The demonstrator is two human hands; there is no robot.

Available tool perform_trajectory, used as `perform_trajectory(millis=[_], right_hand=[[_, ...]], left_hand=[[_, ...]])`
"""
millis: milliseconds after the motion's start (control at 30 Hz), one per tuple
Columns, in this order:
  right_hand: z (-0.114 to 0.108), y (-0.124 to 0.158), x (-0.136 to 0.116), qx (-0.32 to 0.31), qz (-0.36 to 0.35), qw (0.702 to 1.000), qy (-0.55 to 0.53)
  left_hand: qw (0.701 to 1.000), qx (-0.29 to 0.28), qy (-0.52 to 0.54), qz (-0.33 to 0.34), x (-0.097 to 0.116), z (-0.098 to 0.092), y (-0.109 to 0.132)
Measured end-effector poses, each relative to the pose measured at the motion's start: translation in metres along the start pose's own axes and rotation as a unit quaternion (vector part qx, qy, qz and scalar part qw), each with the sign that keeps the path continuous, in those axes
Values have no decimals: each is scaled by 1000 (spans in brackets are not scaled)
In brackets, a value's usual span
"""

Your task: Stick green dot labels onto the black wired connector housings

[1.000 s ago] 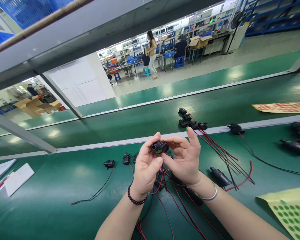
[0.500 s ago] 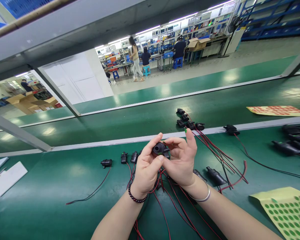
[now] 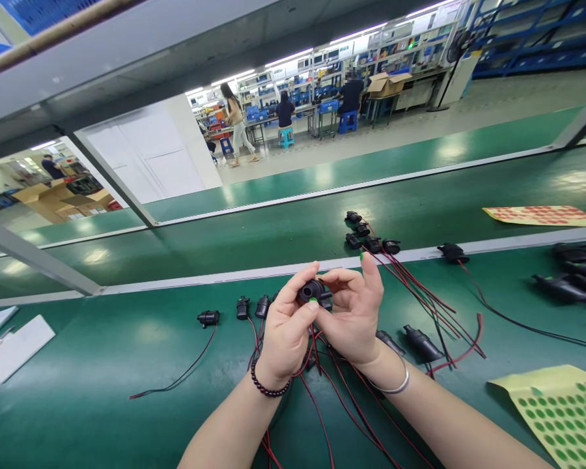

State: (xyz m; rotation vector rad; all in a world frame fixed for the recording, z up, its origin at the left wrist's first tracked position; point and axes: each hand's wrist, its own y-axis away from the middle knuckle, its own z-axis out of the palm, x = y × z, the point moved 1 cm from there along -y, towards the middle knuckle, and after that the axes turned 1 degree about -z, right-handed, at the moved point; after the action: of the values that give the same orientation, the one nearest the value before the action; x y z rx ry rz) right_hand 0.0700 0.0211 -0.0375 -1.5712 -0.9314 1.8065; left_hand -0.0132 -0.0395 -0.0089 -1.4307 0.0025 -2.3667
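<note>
A small black pump with a round opening faces up between my hands above the green bench. My left hand grips it, the thumb over a green spot on its front rim. My right hand pinches its right side with thumb and bent fingers; one finger points up with a green dot sticker at its tip. Red and black wires hang below my hands. Behind the left hand stand more black pumps, and another pump lies farther left. Some are partly hidden by my hands.
A sheet of green dot stickers lies at right front, a red sticker sheet farther back. Several wired pumps sit by the white ledge. Black parts are piled at right. Metal posts rise from the bench.
My left thumb has shifted slightly, so more of the green spot on the pump shows. Both hands otherwise stay in place. In the background, a walking person has moved left.
</note>
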Motion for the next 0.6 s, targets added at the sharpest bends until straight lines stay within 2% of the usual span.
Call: perform_trajectory(millis=[267, 600], right_hand=[[3, 2, 1, 8, -5, 1000, 1], [4, 3, 1, 6, -35, 999, 4]], left_hand=[[998, 53, 30, -8, 1, 5, 2], [996, 79, 35, -7, 2, 9, 3]])
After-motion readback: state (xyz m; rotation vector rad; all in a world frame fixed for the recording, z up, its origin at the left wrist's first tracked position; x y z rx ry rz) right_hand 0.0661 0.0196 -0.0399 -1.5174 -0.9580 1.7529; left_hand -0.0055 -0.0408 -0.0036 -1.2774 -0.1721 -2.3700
